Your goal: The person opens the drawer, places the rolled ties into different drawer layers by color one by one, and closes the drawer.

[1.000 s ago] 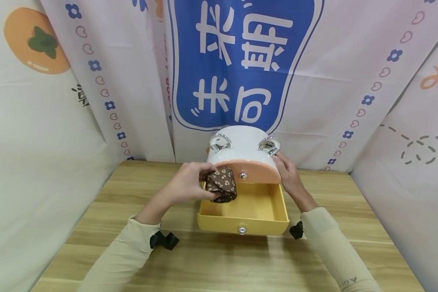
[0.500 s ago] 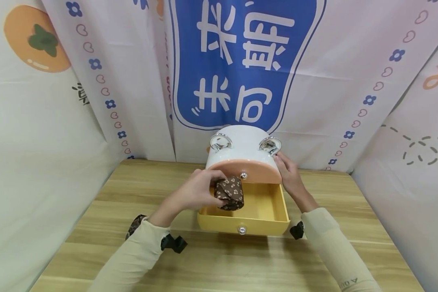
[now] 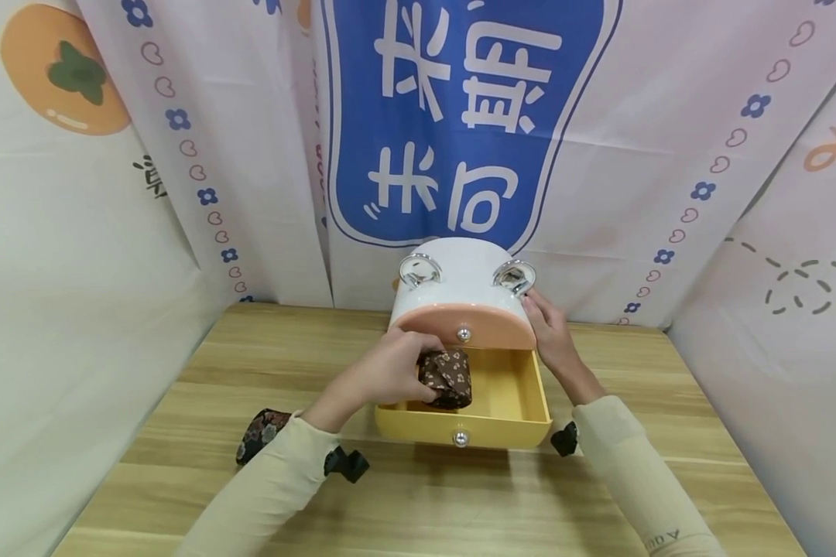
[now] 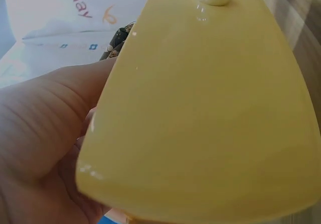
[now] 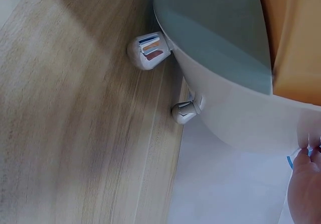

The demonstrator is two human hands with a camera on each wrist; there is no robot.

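In the head view my left hand [image 3: 397, 367] pinches a small brown fabric bundle [image 3: 449, 379] with a pale flower print, thumb in front and fingers behind. It hangs in the left part of the pulled-out yellow drawer [image 3: 508, 433]. The drawer belongs to a rounded white cabinet [image 3: 460, 271] with silver ears and a peach upper drawer [image 3: 425, 321]. My right hand [image 3: 553, 340] lies against the cabinet's right side, fingertips near the ear; in the right wrist view its fingers [image 5: 303, 158] touch the white wall. The drawer front [image 4: 200, 108] hides most of the bundle from the left wrist view.
A dark flowered pouch [image 3: 261, 429] lies on the wooden table [image 3: 286, 356], partly behind the left sleeve. Silver feet [image 5: 149, 50] hold the cabinet up. A printed cloth [image 3: 599, 193] hangs close behind it, and more cloth lines both sides.
My left hand has carried the brown bundle right and down, from the drawer's left edge to inside it. The dark pouch has come out from behind the left arm. My right hand stays put.
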